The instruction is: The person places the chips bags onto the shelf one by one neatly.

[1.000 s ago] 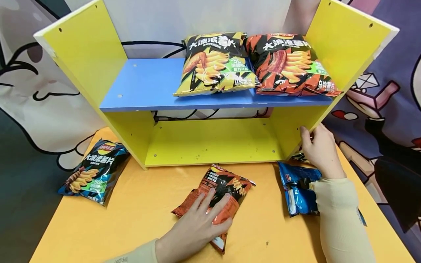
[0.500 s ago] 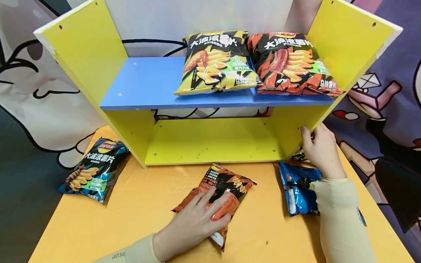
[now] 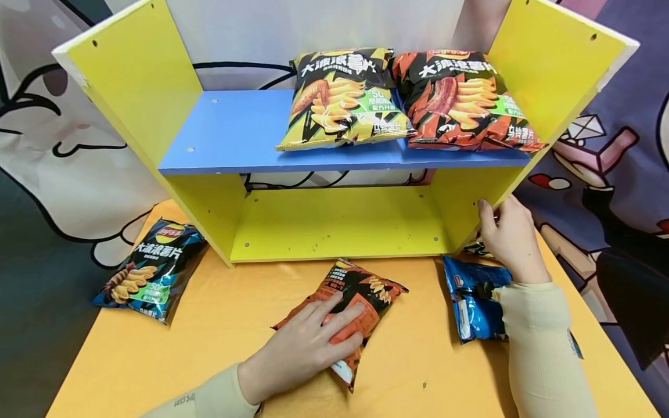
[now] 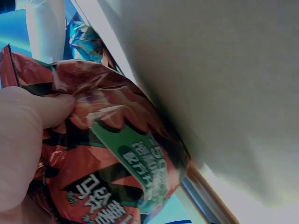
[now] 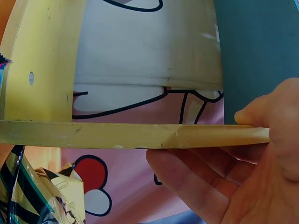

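Observation:
My left hand (image 3: pixel 305 351) holds an orange-red chip bag (image 3: pixel 384 299) in front of the shelf unit. Its fingers spread over the bag's back; in the left wrist view the thumb (image 4: pixel 53 109) presses the printed front. At the right, my right hand (image 3: pixel 514 241) grips the edge of the yellow side panel (image 5: pixel 117 135), thumb on one face and fingers on the other. On the blue shelf board (image 3: pixel 230 128), a yellow chip bag (image 3: pixel 345 104) lies beside a red chip bag (image 3: pixel 465 104), which reaches the right panel.
A dark blue chip bag (image 3: pixel 151 267) lies left of the shelf unit on the orange tabletop (image 3: pixel 225 325). Under my right forearm is a bright blue bag (image 3: pixel 473 307), partly hidden. A yellow-and-black bag (image 5: pixel 32 191) sits just outside the right panel. The yellow bottom board (image 3: pixel 334 223) is below the blue one.
My left hand has shifted slightly to the left, and the lower tip of the orange-red chip bag has moved up a little. My right hand has stayed on the panel.

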Motion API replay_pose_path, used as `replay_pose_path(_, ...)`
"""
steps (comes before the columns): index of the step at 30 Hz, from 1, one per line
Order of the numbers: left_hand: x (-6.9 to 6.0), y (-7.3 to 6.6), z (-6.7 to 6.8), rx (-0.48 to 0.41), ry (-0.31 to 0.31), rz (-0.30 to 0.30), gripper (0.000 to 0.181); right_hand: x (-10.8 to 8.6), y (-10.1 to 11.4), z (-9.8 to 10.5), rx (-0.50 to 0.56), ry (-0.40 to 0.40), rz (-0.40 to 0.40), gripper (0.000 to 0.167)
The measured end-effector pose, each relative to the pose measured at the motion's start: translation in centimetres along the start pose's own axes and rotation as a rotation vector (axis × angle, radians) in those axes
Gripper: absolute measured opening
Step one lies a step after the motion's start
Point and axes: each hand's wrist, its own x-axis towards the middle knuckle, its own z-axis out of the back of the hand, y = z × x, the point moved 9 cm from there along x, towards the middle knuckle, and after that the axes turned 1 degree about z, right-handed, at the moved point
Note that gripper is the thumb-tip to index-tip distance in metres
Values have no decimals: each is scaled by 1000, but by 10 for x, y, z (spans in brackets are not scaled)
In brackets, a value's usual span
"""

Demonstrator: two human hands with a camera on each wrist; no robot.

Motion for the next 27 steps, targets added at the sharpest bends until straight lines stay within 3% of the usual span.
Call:
replay_pose_path(16, 0, 17, 16, -90, -167, 33, 34, 1, -3, -1, 0, 11, -17, 42)
replay_pose_path(27, -3, 26, 21, -213, -196, 95, 36, 1, -4, -1, -5, 8, -17, 42)
